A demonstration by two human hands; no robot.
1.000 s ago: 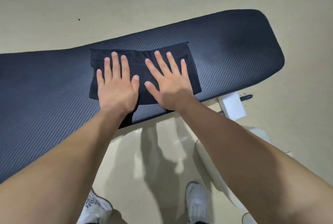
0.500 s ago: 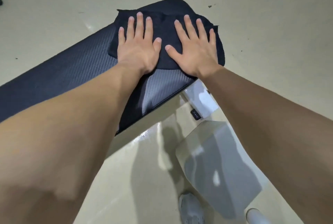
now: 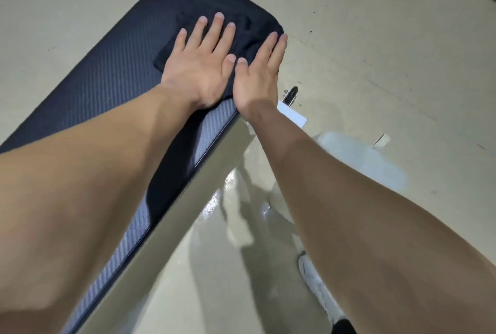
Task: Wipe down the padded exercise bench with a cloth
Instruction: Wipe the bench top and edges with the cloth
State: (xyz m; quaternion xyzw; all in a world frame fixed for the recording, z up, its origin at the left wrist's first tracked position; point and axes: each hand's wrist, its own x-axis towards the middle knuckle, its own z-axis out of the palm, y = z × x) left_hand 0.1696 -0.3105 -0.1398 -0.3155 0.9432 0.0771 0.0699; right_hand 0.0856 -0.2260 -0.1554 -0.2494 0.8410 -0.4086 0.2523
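A long dark padded bench (image 3: 112, 86) with a woven texture runs from lower left to its rounded far end at upper middle. A dark cloth (image 3: 245, 34) lies spread on that far end, near the pad's right edge. My left hand (image 3: 198, 65) presses flat on the cloth, fingers extended and slightly apart. My right hand (image 3: 257, 75) lies beside it with fingers together, pressing the cloth at the pad's right edge; its fingertips reach the rim. Both forearms cover much of the near pad.
The bench's white frame bracket (image 3: 292, 116) and a black knob (image 3: 291, 92) stick out right of the pad. A white base foot (image 3: 359, 159) rests on the beige floor (image 3: 389, 38). My white shoe (image 3: 319, 288) stands at lower right.
Both hands have slid the cloth from the middle of the pad to its far right end. The right hand's fingers have closed together at the pad's edge.
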